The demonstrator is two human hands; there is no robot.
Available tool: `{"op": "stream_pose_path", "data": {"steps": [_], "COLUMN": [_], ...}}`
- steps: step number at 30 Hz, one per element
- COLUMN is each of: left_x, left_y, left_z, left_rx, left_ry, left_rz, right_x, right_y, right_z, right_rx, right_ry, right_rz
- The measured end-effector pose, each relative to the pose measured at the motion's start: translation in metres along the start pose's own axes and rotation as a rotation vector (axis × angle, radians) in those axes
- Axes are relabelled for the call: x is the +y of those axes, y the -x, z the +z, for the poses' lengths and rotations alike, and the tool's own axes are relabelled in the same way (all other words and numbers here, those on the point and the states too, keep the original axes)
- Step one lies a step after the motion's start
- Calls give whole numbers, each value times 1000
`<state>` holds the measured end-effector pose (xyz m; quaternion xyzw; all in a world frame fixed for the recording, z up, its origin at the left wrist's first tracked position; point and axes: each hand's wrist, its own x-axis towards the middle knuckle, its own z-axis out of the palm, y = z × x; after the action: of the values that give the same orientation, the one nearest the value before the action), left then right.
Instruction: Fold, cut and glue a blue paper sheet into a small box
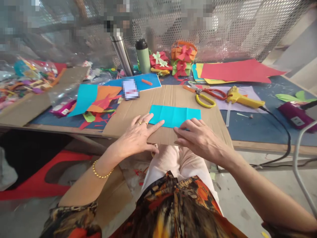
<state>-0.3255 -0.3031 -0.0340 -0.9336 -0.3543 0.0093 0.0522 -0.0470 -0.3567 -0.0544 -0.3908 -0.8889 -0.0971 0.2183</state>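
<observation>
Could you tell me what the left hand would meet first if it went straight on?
The blue paper: the left hand points right and away, its fingertips apparently touching that sheet's near-left corner.

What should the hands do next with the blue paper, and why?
Probably slide the left hand and right hand apart along the near edge of the blue paper to press that edge flat. The paper lies on the cardboard, already creased, and both hands rest open fingers on that edge.
</observation>
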Motion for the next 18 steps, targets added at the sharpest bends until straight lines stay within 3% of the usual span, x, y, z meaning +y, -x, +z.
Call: {"op": "stream_pose_path", "data": {"steps": [4,6,8,12,18], "left_x": [10,21,31,31,7], "left_y": [0,-11,-27,-52,-58], "left_z": [-6,-8,-8,-10,-32], "left_rx": [131,228,240,145,-119], "left_ry": [69,21,-16,66,310], "left_rz": [-60,-124,-164,-222,-296], "right_x": [5,6,5,5,7], "right_y": [4,4,3,4,6], "right_z": [3,1,0,1,4], "right_rx": [15,5,-6,1,30], "right_ry": [-83,-106,-123,-137,-149], "right_rz": [28,38,44,52,44]}}
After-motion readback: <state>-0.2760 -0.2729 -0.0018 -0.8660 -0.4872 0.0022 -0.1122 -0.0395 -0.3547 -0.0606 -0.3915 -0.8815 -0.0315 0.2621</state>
